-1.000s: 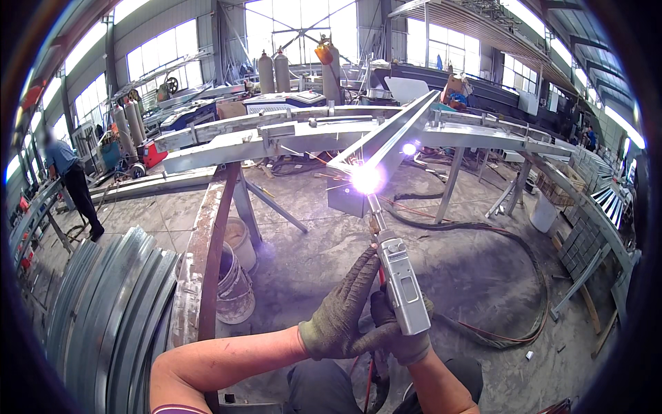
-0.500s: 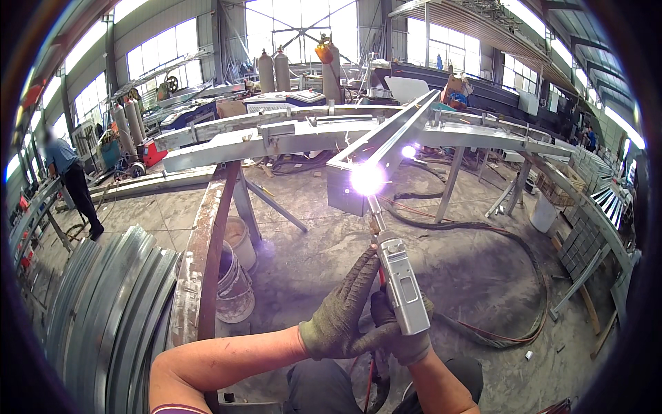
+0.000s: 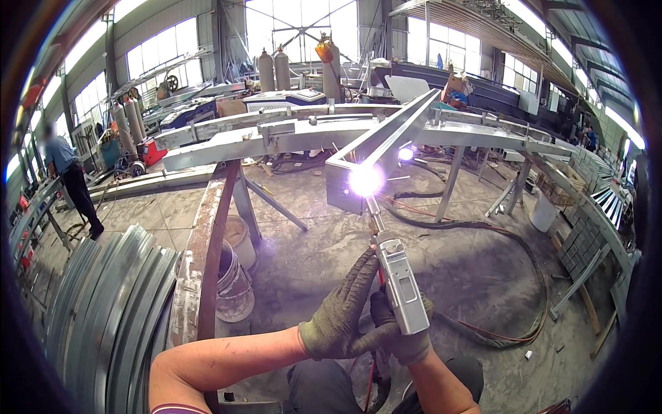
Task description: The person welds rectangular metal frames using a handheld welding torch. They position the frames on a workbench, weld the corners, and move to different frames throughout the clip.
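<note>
Both my gloved hands grip a grey handheld welding gun [image 3: 400, 286]. My left hand [image 3: 345, 314] wraps its lower left side and my right hand [image 3: 407, 338] holds it from beneath. The gun's nozzle points up at a bright white arc [image 3: 365, 181] on the near end of a square steel tube [image 3: 386, 134]. That tube runs diagonally up and right over a long grey steel frame [image 3: 276, 134] on trestles.
A rusty beam [image 3: 210, 248] stands left of my arms, with white buckets [image 3: 234, 276] behind it. Curved metal sheets [image 3: 103, 310] are stacked at lower left. Hoses [image 3: 510, 290] loop across the concrete floor. A person [image 3: 69, 176] stands far left. Gas cylinders [image 3: 272, 69] stand behind.
</note>
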The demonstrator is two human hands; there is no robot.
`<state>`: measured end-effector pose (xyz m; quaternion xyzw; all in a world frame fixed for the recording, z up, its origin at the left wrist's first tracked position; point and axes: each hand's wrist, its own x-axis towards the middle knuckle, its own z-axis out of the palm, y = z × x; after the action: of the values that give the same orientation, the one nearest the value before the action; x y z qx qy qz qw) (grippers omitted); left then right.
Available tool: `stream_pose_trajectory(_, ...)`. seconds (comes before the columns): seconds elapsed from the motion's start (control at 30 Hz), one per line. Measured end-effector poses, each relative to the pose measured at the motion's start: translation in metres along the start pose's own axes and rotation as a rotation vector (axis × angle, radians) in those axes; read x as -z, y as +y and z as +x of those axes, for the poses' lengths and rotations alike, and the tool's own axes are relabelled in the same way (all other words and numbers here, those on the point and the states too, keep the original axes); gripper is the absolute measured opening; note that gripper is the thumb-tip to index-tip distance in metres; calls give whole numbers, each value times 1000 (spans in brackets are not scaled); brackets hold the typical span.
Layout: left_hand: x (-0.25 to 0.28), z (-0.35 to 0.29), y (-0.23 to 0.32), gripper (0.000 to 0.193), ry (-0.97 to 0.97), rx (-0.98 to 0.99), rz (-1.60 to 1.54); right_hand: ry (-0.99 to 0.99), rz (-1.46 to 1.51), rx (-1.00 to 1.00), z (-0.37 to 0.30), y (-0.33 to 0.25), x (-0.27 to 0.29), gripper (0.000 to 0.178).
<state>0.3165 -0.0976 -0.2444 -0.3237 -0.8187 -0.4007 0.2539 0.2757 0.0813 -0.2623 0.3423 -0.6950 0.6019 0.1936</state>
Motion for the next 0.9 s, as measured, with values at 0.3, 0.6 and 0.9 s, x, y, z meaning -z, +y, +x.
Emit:
stream_pose_trajectory(0.3,0,0,0,120,28,-37,73,14,25,51,1,-2,-1,11)
stream_pose_trajectory(0.6,0,0,2,118,5,-10,39,-18,28,37,0,1,0,27)
stream_pose_trajectory(0.9,0,0,3,117,8,-14,39,-45,-46,83,1,1,4,19)
